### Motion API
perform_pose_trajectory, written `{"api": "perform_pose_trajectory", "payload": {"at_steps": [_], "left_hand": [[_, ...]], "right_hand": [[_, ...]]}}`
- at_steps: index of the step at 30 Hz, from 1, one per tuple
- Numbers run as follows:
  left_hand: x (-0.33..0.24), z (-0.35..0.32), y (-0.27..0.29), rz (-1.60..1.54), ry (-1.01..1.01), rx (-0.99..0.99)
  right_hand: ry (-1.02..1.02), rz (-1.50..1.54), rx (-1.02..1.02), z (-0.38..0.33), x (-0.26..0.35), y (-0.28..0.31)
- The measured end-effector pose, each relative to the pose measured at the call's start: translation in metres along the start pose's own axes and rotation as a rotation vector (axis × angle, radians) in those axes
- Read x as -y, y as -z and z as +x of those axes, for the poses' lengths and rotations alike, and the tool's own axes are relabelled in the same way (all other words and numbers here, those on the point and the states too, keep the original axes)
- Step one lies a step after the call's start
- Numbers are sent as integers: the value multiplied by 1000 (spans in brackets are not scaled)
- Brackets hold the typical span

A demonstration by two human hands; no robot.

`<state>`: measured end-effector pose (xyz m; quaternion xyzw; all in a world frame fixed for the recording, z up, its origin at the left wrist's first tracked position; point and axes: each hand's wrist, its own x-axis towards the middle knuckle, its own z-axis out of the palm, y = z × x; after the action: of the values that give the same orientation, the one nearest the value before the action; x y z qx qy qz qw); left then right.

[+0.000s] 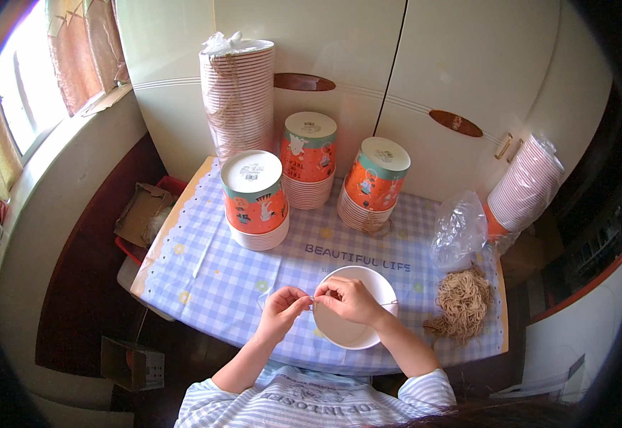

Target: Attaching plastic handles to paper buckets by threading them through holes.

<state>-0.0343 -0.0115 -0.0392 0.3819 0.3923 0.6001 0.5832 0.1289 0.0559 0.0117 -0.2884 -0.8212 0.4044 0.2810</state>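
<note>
A white paper bucket (353, 337) stands upright, mouth up, at the table's front edge. At its left rim my left hand (284, 311) and my right hand (348, 300) meet fingertip to fingertip. Both hands are pinched on a thin string, of which only a little shows between the fingers. My right hand lies over the bucket's mouth and hides part of the rim. A short strand (391, 303) crosses the bucket's right rim. Right of the bucket lies a tangled heap of beige strings (465, 301).
Orange-and-green printed paper buckets stand upside down in stacks, one front left (252, 203), two behind. A tall wrapped stack (237, 100) rises at the back left; another wrapped stack (528, 182) leans at right beside a clear plastic bag (460, 232). A checked cloth (214, 285) covers the table.
</note>
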Motion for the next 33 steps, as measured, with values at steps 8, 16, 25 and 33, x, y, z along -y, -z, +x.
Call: {"api": "perform_pose_trajectory", "payload": {"at_steps": [8,16,25,33], "left_hand": [[1,1,3,-81,-57,-75],[-2,0,4,-121,1,-48],[-4,1,-3,119,-7,77],[3,2,-7,251,-108,18]], "right_hand": [[-35,-24,44,-1,0,1],[-72,5,70,-3,1,5],[-79,109,39,-4,-1,6],[-81,150,32,-4,-2,5]]}}
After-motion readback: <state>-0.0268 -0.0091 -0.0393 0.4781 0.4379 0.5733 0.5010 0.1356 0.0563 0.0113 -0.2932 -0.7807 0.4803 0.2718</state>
